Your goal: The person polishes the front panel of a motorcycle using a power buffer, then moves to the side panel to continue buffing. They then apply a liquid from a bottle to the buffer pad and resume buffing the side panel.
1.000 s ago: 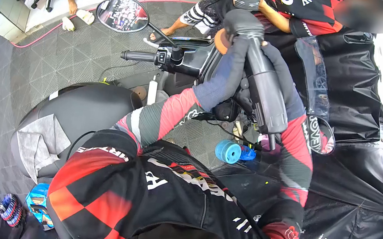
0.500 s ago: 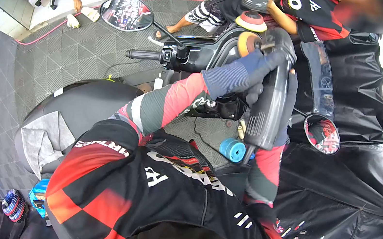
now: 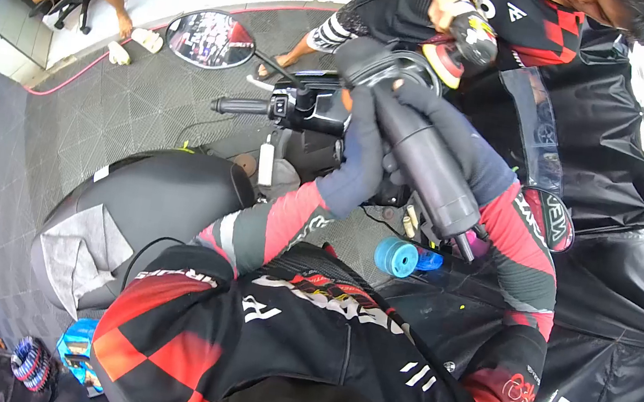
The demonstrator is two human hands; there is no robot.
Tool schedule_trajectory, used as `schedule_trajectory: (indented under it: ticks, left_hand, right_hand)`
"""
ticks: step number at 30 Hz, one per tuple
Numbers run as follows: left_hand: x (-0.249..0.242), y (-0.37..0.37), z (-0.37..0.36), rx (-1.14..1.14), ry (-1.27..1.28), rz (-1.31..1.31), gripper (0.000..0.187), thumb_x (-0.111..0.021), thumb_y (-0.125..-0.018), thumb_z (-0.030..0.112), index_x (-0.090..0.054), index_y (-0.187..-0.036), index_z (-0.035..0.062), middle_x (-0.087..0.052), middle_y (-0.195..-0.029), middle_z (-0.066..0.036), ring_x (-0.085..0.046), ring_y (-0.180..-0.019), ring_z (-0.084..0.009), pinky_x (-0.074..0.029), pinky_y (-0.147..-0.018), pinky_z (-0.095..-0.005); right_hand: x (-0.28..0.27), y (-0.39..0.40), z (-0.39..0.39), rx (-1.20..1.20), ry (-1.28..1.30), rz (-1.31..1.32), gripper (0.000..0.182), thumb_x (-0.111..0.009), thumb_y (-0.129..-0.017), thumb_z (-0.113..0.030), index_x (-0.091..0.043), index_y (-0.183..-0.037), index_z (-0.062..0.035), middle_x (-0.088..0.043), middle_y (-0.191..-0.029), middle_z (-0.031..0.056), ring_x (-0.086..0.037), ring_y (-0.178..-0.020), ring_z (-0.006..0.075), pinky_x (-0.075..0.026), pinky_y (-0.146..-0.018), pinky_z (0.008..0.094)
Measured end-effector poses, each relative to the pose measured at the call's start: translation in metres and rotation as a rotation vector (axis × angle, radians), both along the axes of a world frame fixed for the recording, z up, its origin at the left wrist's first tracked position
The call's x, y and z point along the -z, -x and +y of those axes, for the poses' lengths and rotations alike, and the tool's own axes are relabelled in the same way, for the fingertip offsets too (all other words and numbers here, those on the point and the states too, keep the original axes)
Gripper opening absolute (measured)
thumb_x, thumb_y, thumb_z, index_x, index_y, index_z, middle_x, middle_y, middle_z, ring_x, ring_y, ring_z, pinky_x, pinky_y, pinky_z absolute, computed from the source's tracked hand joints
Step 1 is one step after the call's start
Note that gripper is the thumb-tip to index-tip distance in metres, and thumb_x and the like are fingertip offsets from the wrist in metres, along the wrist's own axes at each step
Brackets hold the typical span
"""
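Both my gloved hands are wrapped around a black power polisher (image 3: 429,171), which lies slanted with its head up and left and its cord end down and right. My left hand (image 3: 362,137) is closed on its left side near the head. On the upper right of the body, my right hand (image 3: 458,138) grips it. A bit of orange pad (image 3: 346,99) peeks out beside the head; the rest is hidden. The polisher's head is over the front of a black scooter, near its handlebar (image 3: 240,107); contact with the panel cannot be made out.
A co-worker across the scooter holds another polisher (image 3: 476,42) with a red and yellow pad. A mirror (image 3: 211,39) sticks out left. A grey cloth (image 3: 84,250) lies on the seat (image 3: 159,186). Below are a white bottle (image 3: 265,164) and a blue roll (image 3: 396,257). Another person sits upper left.
My polisher has turned from nearly upright to slanted, its head moving left and its tail right. My right arm swung outward. The co-worker's polisher shifted right and down.
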State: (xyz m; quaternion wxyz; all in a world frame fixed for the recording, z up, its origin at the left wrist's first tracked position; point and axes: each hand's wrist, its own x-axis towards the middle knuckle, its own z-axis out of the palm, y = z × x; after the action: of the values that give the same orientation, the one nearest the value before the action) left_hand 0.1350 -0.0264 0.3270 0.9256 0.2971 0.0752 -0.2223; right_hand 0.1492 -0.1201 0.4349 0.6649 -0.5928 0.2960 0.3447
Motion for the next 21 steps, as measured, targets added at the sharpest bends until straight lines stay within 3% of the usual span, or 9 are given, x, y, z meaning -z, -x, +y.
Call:
schedule_trajectory:
  ticks: [1,6,7,9,11,14,17,18,21]
  left_hand:
    - [-0.015,0.006,0.002,-0.07,0.045,0.065,0.082,-0.022,-0.088,0.079,-0.057,-0.103,0.0072,-0.051,-0.052,0.001,-0.044,-0.036,-0.008,-0.032,-0.03,-0.0225]
    - [-0.006,-0.036,-0.006,0.134,0.018,-0.08,0.07,-0.038,-0.089,0.073,-0.058,-0.098,0.0065,-0.054,-0.056,0.0,-0.044,-0.035,-0.0081,-0.034,-0.029,-0.0233]
    - [-0.02,-0.041,0.003,0.249,-0.007,-0.066,0.064,-0.045,-0.09,0.066,-0.054,-0.115,0.0084,-0.06,-0.09,-0.006,-0.058,-0.065,-0.0072,-0.043,-0.041,-0.0239]
    - [-0.024,-0.055,-0.003,0.396,-0.093,-0.241,0.063,-0.047,-0.089,0.065,-0.053,-0.116,0.0087,-0.059,-0.087,-0.004,-0.057,-0.059,-0.0065,-0.043,-0.041,-0.0228]
    - [-0.02,-0.057,-0.021,0.3,-0.047,-0.377,0.068,-0.046,-0.089,0.067,-0.051,-0.116,0.0046,-0.057,-0.077,-0.003,-0.053,-0.051,-0.0069,-0.043,-0.041,-0.0215]
    - [-0.035,-0.057,-0.016,0.729,-0.325,-0.565,0.061,-0.043,-0.092,0.063,-0.056,-0.104,0.0046,-0.057,-0.06,-0.001,-0.05,-0.041,-0.0071,-0.043,-0.04,-0.0238]
    - [-0.041,-0.048,-0.023,0.869,-0.423,-0.627,0.061,-0.041,-0.093,0.062,-0.056,-0.099,0.0039,-0.053,-0.055,-0.001,-0.049,-0.04,-0.0077,-0.043,-0.042,-0.0246]
    - [-0.039,-0.047,-0.027,0.85,-0.509,-0.628,0.059,-0.04,-0.094,0.061,-0.057,-0.095,0.0041,-0.053,-0.057,0.0,-0.048,-0.039,-0.007,-0.041,-0.04,-0.0238]
    - [-0.046,-0.05,-0.018,0.795,-0.434,-0.627,0.058,-0.042,-0.093,0.06,-0.057,-0.094,0.0041,-0.056,-0.061,-0.001,-0.047,-0.04,-0.0074,-0.042,-0.041,-0.0232]
  right_hand:
    - [0.001,0.001,0.001,-0.001,0.029,0.015,0.059,-0.059,-0.089,-0.053,-0.056,-0.109,0.0022,-0.066,-0.072,0.0157,-0.067,-0.058,0.0258,-0.059,-0.051,0.0353]
    - [0.0,0.009,0.0,0.194,-0.024,-0.192,0.052,-0.056,-0.09,-0.05,-0.058,-0.115,-0.0045,-0.067,-0.076,0.0129,-0.066,-0.057,0.0228,-0.06,-0.053,0.034]
    - [0.004,0.012,-0.005,0.223,-0.148,-0.278,0.053,-0.054,-0.092,-0.052,-0.058,-0.112,-0.0039,-0.066,-0.08,0.0126,-0.066,-0.06,0.0218,-0.059,-0.054,0.0327]
    - [0.022,0.019,-0.018,0.328,-0.26,-0.476,0.056,-0.051,-0.093,-0.054,-0.055,-0.117,-0.0037,-0.066,-0.085,0.0136,-0.066,-0.063,0.0208,-0.058,-0.053,0.0325]
    - [0.024,0.036,-0.012,0.352,-0.321,-0.513,0.057,-0.048,-0.094,-0.056,-0.053,-0.121,-0.0058,-0.064,-0.088,0.0129,-0.063,-0.064,0.0195,-0.058,-0.052,0.0323]
    - [0.033,0.059,-0.01,0.54,-0.494,-0.605,0.057,-0.047,-0.094,-0.058,-0.052,-0.124,-0.0093,-0.06,-0.089,0.0099,-0.06,-0.065,0.02,-0.056,-0.054,0.0317]
    - [0.043,0.083,-0.014,0.722,-0.605,-0.622,0.062,-0.048,-0.093,-0.06,-0.05,-0.127,-0.0088,-0.058,-0.093,0.0106,-0.058,-0.072,0.0196,-0.053,-0.06,0.0323]
    - [0.047,0.085,-0.016,0.677,-0.732,-0.637,0.064,-0.049,-0.091,-0.061,-0.049,-0.129,-0.0091,-0.057,-0.096,0.0114,-0.055,-0.075,0.0191,-0.051,-0.064,0.033]
    - [0.047,0.079,-0.022,0.56,-0.667,-0.628,0.063,-0.049,-0.091,-0.061,-0.049,-0.128,-0.0093,-0.057,-0.095,0.0113,-0.056,-0.075,0.0194,-0.051,-0.064,0.0333]
